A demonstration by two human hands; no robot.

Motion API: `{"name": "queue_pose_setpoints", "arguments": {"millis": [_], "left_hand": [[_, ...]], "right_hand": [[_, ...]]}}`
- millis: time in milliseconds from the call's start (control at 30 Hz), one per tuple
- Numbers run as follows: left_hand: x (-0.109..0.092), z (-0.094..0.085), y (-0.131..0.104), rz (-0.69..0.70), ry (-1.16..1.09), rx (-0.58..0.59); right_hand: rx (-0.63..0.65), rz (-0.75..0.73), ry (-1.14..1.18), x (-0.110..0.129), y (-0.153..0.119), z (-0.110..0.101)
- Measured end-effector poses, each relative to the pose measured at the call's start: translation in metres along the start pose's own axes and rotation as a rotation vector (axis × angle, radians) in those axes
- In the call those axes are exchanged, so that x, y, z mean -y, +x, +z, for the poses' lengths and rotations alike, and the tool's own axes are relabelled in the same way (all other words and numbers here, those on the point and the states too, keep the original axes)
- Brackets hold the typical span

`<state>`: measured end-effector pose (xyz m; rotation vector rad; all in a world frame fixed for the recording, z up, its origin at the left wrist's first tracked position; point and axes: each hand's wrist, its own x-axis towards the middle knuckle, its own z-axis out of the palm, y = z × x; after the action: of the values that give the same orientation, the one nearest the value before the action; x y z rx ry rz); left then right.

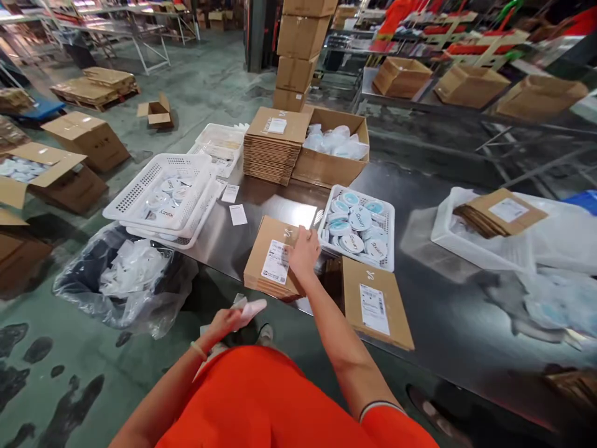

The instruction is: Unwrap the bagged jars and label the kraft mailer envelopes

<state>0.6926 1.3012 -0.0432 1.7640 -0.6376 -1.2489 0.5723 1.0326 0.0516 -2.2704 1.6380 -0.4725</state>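
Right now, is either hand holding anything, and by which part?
The left hand pinches a small pale wrapper by its near end. The right hand rests on the top of a labelled flat carton stack, gripping nothing clearly.

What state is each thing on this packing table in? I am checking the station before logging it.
Left hand: holds a pale wrapper.
Right hand: rests on the flat box stack.
White basket: full of round packs.
Open carton: flaps up, holds bagged items.
Single flat box: lies flat, label up.
Bin bag: open, holds clear wrappers.
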Motion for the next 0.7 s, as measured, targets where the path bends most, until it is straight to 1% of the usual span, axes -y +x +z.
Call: {"name": "queue_pose_setpoints", "arguments": {"millis": [33, 67, 100, 167, 200, 233, 267, 300, 367, 433, 500, 567, 633, 700], "left_hand": [[0.0, -0.01, -0.002, 0.058, 0.047, -0.067], [-0.003, -0.02, -0.004, 0.111, 0.088, -0.119], [-0.009, -0.028, -0.006, 0.156, 0.125, -0.158], [-0.028, -0.038, -0.005, 0.224, 0.191, -0.193], [-0.04, -0.04, -0.003, 0.24, 0.24, -0.197], [-0.053, -0.04, 0.0, 0.247, 0.299, -0.2], [-0.066, -0.037, 0.004, 0.251, 0.364, -0.205], [-0.078, -0.034, 0.008, 0.26, 0.433, -0.21], [-0.097, -0.024, 0.016, 0.287, 0.535, -0.202], [-0.108, -0.015, 0.023, 0.303, 0.569, -0.164], [-0.112, -0.006, 0.028, 0.291, 0.59, -0.138], [-0.112, 0.002, 0.03, 0.305, 0.59, -0.092], [-0.111, 0.01, 0.026, 0.357, 0.545, -0.002], [-0.107, 0.014, 0.019, 0.418, 0.478, 0.083]], "right_hand": [[-0.025, -0.07, -0.019, 0.004, -0.009, 0.004], [-0.006, -0.158, -0.035, 0.009, -0.019, 0.009], [0.053, -0.253, -0.049, 0.014, -0.027, 0.014], [0.206, -0.397, -0.08, 0.021, -0.036, 0.023], [0.261, -0.422, -0.101, 0.021, -0.035, 0.025], [0.294, -0.416, -0.123, 0.018, -0.032, 0.025], [0.306, -0.377, -0.143, 0.012, -0.026, 0.023], [0.298, -0.307, -0.159, 0.003, -0.019, 0.018], [0.229, -0.117, -0.177, -0.017, -0.01, 0.005], [0.14, 0.057, -0.167, -0.034, -0.011, -0.006], [0.119, 0.143, -0.123, -0.044, -0.022, -0.011], [0.183, 0.19, -0.058, -0.046, -0.034, -0.011], [0.232, 0.257, -0.001, -0.052, -0.041, -0.015], [0.205, 0.343, 0.026, -0.07, -0.041, -0.029]]}}
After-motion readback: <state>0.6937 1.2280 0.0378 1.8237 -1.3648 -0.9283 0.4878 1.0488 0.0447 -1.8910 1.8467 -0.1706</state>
